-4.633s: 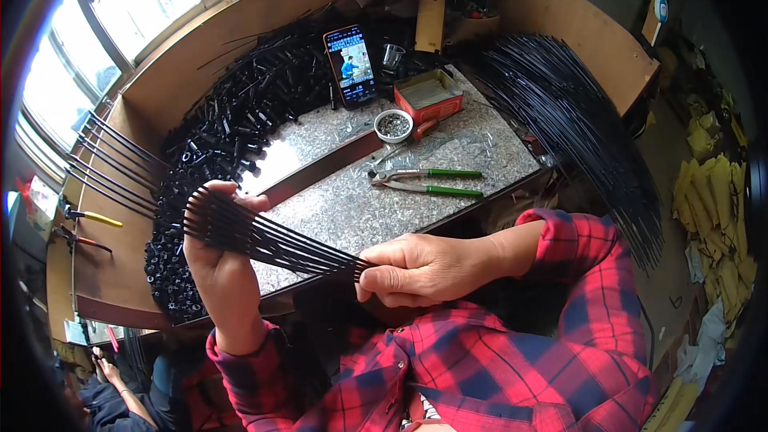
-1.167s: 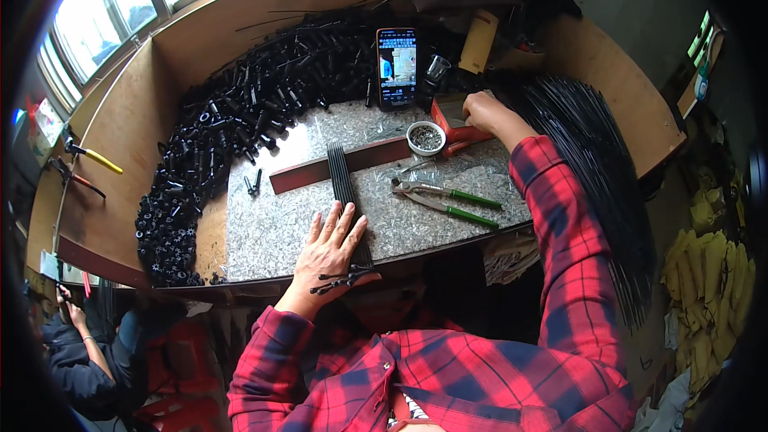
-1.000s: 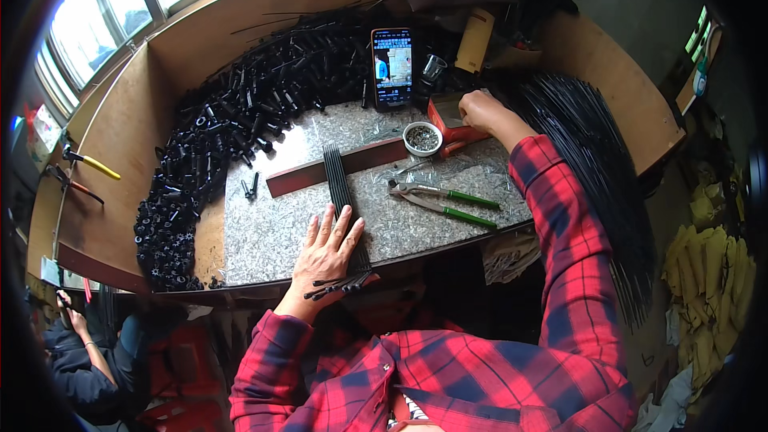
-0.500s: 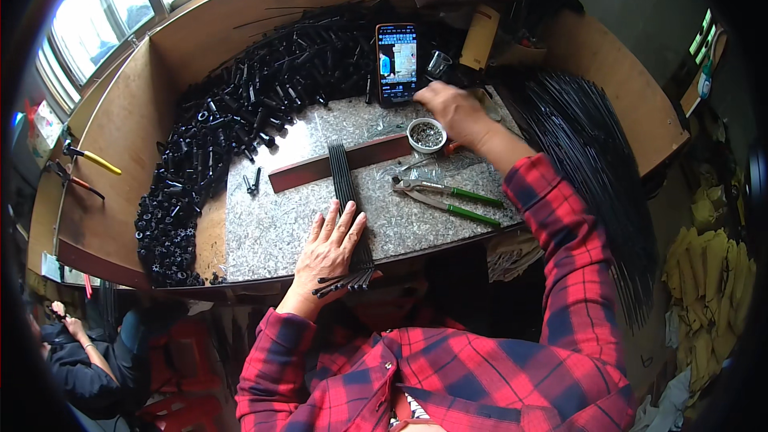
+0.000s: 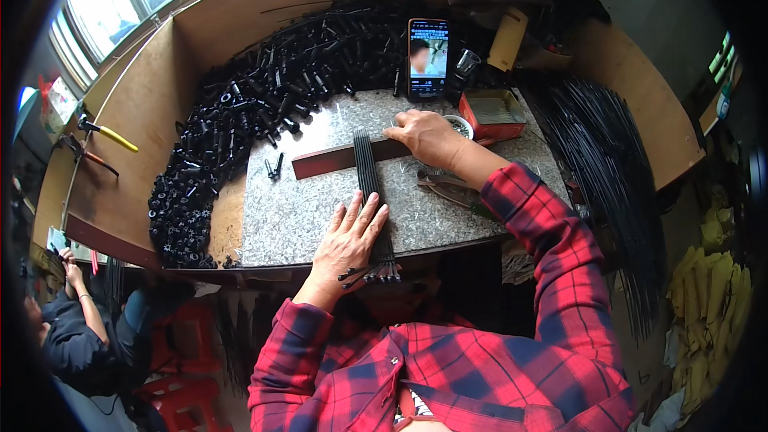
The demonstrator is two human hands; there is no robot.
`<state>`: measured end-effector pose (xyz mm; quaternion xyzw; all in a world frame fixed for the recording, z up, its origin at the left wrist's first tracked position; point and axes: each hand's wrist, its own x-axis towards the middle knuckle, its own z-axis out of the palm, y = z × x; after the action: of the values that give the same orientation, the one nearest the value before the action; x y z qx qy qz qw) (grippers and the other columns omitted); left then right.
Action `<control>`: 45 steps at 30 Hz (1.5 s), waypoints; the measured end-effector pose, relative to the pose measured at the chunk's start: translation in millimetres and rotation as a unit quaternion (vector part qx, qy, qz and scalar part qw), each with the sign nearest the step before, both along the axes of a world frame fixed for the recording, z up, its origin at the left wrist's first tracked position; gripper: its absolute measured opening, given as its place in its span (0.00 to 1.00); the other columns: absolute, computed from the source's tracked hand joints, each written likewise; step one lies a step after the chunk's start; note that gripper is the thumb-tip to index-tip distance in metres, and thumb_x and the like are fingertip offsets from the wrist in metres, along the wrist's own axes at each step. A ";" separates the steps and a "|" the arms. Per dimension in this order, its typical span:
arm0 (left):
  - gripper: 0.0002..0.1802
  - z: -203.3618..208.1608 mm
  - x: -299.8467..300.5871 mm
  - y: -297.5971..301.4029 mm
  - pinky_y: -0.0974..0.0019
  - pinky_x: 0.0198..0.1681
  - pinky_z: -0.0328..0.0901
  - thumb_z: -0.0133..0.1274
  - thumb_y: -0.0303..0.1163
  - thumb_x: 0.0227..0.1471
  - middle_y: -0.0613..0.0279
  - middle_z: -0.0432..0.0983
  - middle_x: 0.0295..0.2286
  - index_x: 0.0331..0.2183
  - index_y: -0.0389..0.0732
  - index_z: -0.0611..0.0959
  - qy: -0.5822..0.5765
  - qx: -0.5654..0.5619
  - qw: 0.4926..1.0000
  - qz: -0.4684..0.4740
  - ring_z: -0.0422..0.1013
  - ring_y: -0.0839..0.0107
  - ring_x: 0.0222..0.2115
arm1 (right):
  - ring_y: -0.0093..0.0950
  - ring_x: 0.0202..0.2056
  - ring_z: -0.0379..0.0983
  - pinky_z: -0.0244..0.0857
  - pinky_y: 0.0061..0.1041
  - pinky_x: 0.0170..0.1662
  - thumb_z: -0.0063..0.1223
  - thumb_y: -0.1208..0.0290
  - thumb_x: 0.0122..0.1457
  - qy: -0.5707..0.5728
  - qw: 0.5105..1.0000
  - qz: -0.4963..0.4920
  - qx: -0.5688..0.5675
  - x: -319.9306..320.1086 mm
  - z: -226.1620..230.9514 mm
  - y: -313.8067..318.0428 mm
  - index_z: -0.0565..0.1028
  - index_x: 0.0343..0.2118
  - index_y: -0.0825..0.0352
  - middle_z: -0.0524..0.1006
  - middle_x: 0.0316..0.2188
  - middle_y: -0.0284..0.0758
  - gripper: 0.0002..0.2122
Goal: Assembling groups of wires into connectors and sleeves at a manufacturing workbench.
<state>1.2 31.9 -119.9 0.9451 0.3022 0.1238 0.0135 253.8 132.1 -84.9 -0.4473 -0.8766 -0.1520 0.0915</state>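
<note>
My left hand lies flat with fingers stretched over a row of thin black rods. The rods rest across a dark red-brown bar, and their knobbed ends fan out past the board's near edge. My right hand is just right of the rods' far ends, above the bar. Its thumb and fingers are pinched together; whatever they hold is too small to name. Partly behind that hand is a small white bowl of tiny metal bits. Pliers lie under my right forearm, which hides part of them.
A speckled stone board bears the work. Black tubular parts heap up at left and back. A phone stands at the back, near a red box of thin pieces. Long black rods lie at right. Another person sits at lower left.
My right hand has come from beside the phone toward me and left, to the rods' far ends, uncovering the red box. My left hand stays on the rods. The view has shifted slightly.
</note>
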 end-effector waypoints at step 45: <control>0.52 -1.0 0.6 2.2 0.50 0.62 0.42 0.50 0.66 0.41 0.50 0.51 0.59 0.58 0.39 0.60 0.003 -0.003 1.000 -0.005 0.44 0.50 0.62 | 0.36 0.42 0.71 0.67 0.33 0.44 0.44 0.75 0.54 0.043 0.998 -0.001 -0.035 3.9 -10.0 13.5 0.75 0.41 0.60 0.72 0.36 0.40 0.13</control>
<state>1.8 34.2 -120.8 0.9468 0.2981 0.1201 0.0162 257.6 145.6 -94.9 -0.4569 -0.8764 -0.1017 0.1136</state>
